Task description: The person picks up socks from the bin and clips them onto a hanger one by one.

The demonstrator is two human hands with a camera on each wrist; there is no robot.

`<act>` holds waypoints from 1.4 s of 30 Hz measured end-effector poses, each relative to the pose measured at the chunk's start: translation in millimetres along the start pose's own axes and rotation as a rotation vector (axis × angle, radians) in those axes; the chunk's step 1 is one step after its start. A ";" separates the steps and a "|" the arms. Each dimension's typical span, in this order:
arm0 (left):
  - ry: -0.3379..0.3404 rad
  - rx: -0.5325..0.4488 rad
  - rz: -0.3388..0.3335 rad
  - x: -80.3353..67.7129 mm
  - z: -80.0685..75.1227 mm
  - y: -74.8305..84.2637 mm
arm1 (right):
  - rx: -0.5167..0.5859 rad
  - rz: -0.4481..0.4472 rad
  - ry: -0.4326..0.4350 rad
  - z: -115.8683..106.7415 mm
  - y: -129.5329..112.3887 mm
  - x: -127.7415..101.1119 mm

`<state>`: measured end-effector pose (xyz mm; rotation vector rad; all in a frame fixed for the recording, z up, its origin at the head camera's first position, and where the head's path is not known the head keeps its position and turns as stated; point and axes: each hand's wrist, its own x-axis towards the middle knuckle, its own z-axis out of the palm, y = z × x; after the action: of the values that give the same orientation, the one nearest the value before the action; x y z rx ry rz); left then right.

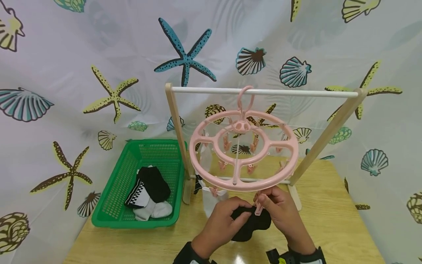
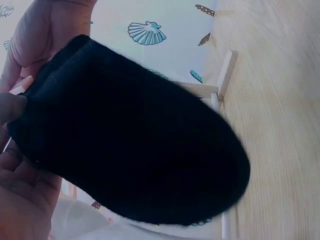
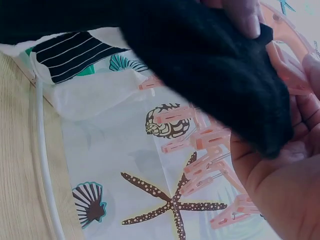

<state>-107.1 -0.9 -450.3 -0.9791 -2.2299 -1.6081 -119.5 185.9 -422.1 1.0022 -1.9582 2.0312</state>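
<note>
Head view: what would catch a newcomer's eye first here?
The round pink clip hanger hanging from the wooden rack's rail at centre stands out first. Just under its front rim, the left hand holds a black sock while the right hand pinches a pink clip. At left, a green basket on the table holds more socks.

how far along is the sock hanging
Done: a white sock and a striped one already hang from the pink clip hanger. In hand: the left hand holds a black sock while the right hand pinches a pink clip. Left: several socks in the green basket.
</note>
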 end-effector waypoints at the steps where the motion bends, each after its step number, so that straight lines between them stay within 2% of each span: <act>1: 0.011 -0.012 -0.004 1.0 0.3 2.0 | -0.002 0.001 0.001 -0.2 0.2 -0.2; 7: 0.061 -0.085 -0.061 5.0 0.5 13.5 | -0.015 0.035 0.020 0.4 -1.1 -0.4; 16: 0.074 -0.109 -0.151 2.7 -1.7 2.6 | -0.022 0.152 0.057 2.7 -2.4 -0.8; 20: 0.082 -0.117 -0.212 4.1 -13.9 16.3 | -0.032 0.193 0.066 3.7 -2.3 -0.9; 22: 0.097 -0.090 -0.213 5.1 -22.2 26.0 | -0.045 0.202 0.070 4.8 -2.2 -0.9; 24: 0.115 -0.042 -0.164 6.2 -31.1 34.6 | -0.057 0.204 0.076 5.7 -2.1 -0.6; 26: 0.135 0.032 -0.077 7.5 -38.6 40.3 | -0.072 0.204 0.085 6.3 -1.6 -0.6; 29: 0.192 0.199 0.096 14.5 -47.5 47.3 | -0.083 0.202 0.091 6.3 -0.9 -0.1; 30: 0.208 0.274 0.137 18.0 -49.6 49.5 | -0.083 0.205 0.089 6.4 -0.7 0.5; 32: 0.225 0.433 0.169 26.6 -52.2 53.5 | -0.080 0.213 0.081 7.4 -0.6 2.1; 34: 0.209 0.582 0.146 34.9 -52.8 55.3 | -0.080 0.229 0.073 9.4 -0.1 4.4; 36: 0.173 0.698 0.085 40.2 -51.6 56.0 | -0.083 0.247 0.080 12.8 0.5 6.5; 39: 0.160 0.748 -0.002 42.2 -48.7 54.2 | -0.101 0.275 0.111 17.5 1.9 8.4; 42: 0.197 0.723 -0.049 41.6 -45.8 51.8 | -0.132 0.303 0.131 19.4 2.6 9.0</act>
<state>-114.8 -17.2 -371.7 -0.5365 -2.4039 -0.7398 -120.9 164.4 -420.8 0.5567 -2.2496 2.0158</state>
